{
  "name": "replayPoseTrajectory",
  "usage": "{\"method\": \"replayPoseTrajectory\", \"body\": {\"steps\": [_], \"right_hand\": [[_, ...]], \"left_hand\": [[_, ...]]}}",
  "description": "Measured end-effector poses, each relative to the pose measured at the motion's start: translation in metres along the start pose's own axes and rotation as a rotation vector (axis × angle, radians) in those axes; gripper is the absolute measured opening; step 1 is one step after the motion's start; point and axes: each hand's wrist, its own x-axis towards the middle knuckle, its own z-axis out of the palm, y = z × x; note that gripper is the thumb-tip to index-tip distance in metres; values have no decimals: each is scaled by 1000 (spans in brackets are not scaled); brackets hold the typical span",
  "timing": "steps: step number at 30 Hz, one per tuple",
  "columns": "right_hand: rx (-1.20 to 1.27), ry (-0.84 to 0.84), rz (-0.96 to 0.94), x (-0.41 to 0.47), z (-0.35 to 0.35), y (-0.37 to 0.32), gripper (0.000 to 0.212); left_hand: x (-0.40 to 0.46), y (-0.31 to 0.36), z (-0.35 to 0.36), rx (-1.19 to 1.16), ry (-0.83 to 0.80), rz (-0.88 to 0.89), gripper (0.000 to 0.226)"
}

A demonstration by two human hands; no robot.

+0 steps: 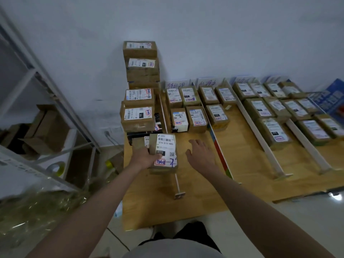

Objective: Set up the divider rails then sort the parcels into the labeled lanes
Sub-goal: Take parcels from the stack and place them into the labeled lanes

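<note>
My left hand (pixel 144 157) grips a brown parcel (pixel 165 146) with a white label reading 070-070-A80, held just above the wooden board (pixel 247 161) over the leftmost divider rail (pixel 177 185). Beside the parcel, my right hand (pixel 200 154) hovers with spread fingers over the first lane, holding nothing. A tall stack of parcels (pixel 140 86) stands at the board's far left. Further rails (pixel 219 155) (pixel 260 138) (pixel 307 144) split the board into lanes. Handwritten lane labels (pixel 176 84) lean on the wall. Several parcels (pixel 187 108) lie in the first lane, more (pixel 216 107) (pixel 268 118) (pixel 312 118) in the others.
A metal shelving rack (pixel 48 112) with cardboard boxes stands on the left. Rolls of tape (pixel 55 167) and plastic wrap (pixel 37 211) lie on the floor by it. A blue printed sheet (pixel 331 97) leans at the far right. A white wall backs the board.
</note>
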Motion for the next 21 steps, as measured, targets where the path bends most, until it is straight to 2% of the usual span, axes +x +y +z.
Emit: {"method": "replayPoseTrajectory", "body": {"steps": [7, 14, 21], "right_hand": [[-28, 80, 57, 33, -28, 49, 38], [-22, 59, 61, 84, -32, 107, 35], [30, 19, 42, 133, -23, 153, 50]], "left_hand": [[35, 56, 32, -8, -18, 19, 44], [81, 86, 76, -22, -11, -53, 44], [132, 91, 113, -18, -9, -216, 44]]}}
